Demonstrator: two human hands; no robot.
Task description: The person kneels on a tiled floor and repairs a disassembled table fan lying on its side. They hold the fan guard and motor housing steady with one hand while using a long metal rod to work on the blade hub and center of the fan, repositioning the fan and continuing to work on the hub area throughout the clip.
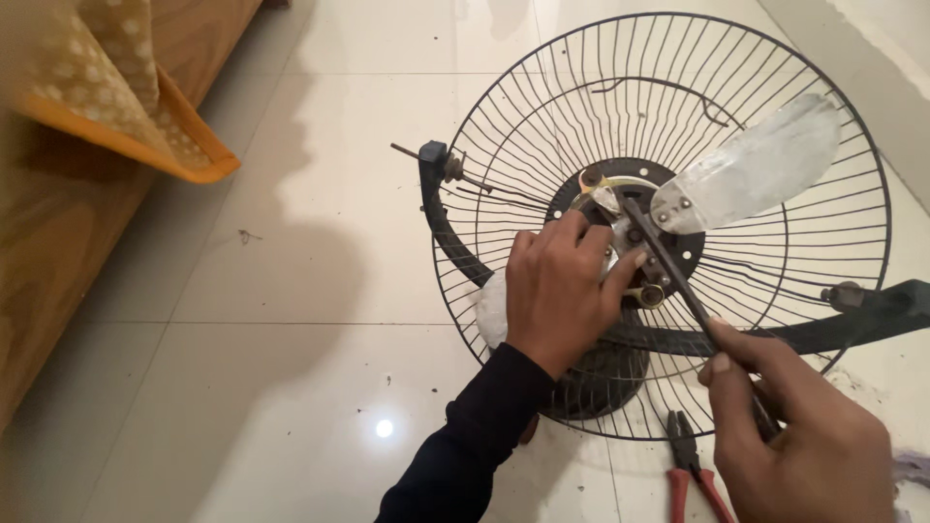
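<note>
Clasping the fan hub (620,254), left hand (562,291) grip closed, right hand (799,421) grip tight on screwdriver (678,281)

No packages, labels, signs or screens show anywhere in this view; nothing boxed, wrapped, printed or lit appears on the floor or among the things lying on it.
</note>
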